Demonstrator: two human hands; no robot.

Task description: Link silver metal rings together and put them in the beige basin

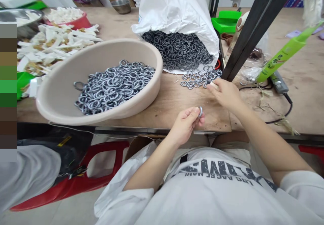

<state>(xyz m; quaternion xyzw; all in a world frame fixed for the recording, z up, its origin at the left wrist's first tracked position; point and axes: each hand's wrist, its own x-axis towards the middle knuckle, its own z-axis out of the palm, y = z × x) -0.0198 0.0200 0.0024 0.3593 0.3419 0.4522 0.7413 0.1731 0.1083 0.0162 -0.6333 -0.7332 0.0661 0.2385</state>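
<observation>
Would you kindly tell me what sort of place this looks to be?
Probably a workshop: grey rings heaped in a beige plastic basin, more spilled from a white sack, all on a wooden worktable.

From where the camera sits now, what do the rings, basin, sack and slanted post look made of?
Rings: grey, bright highlights; metal or metallic-coated plastic, can't tell.
Basin: likely moulded plastic, satin beige, smooth rolled rim.
Sack: probably plastic, white with slight sheen, sharp creases, blue print.
Post: probably dark-painted metal, straight angled edges.

Head-worn view, forward and down.
</observation>
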